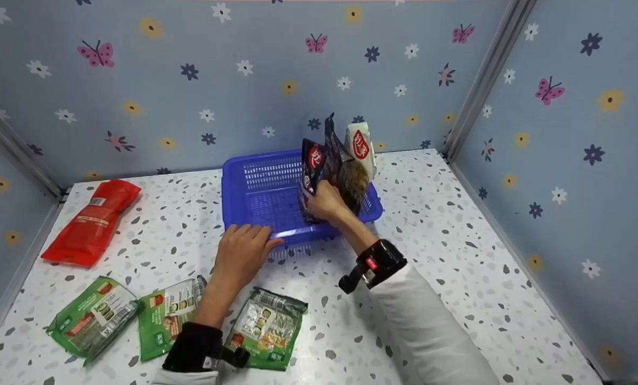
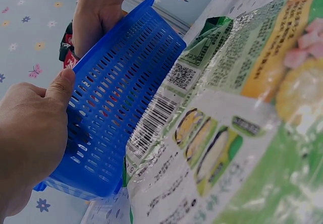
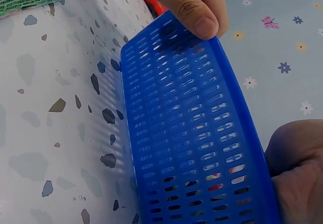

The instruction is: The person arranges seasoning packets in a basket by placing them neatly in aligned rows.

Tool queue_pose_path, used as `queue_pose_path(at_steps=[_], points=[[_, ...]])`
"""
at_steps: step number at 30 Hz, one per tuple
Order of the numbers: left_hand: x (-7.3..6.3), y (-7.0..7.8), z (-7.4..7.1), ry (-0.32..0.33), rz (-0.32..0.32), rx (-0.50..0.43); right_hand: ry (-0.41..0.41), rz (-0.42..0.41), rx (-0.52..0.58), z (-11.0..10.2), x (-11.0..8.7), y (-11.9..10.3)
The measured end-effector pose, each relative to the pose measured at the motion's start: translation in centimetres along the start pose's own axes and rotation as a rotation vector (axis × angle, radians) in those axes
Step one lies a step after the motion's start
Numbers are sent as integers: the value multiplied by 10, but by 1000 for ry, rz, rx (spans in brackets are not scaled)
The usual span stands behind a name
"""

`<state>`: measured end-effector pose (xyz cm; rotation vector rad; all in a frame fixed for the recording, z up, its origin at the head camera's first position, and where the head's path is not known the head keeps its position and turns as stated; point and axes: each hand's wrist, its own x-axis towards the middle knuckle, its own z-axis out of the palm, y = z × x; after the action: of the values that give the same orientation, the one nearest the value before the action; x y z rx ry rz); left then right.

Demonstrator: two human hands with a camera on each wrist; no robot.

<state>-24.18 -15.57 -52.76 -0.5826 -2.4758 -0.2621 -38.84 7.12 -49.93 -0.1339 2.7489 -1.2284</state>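
Observation:
A blue plastic basket stands against the back wall. My left hand grips its near rim, the thumb on the outer side and the fingers over the edge, as the left wrist view shows with the thumb. Reaching over the rim, my right hand is down in the basket's right half. It holds a dark packet with a red label; its fingertips are hidden. More packets stand upright beside it: another dark packet and a white packet at the right end.
Three green packets lie at the front: one at left, one partly behind the left forearm, one right of it. A red packet lies at the table's left. Patterned walls enclose the speckled table.

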Motion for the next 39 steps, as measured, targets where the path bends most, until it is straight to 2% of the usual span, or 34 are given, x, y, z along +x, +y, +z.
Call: queue_pose_path(at_steps=[6, 16, 23, 31, 35, 39], points=[[0, 0, -1, -9, -2, -5, -13, 34, -14, -2, -4, -5], [3, 2, -3, -47, -12, -11, 2, 15, 14, -2, -4, -2], [2, 1, -2, -31, -13, 8, 3, 3, 15, -5, -4, -5], [1, 1, -1, -37, -26, -11, -7, -5, 1, -8, -2, -3], [1, 0, -1, -30, -26, -17, 7, 2, 3, -11, -8, -7], [1, 0, -1, -28, -24, -21, 27, 13, 39, -19, -29, -23]])
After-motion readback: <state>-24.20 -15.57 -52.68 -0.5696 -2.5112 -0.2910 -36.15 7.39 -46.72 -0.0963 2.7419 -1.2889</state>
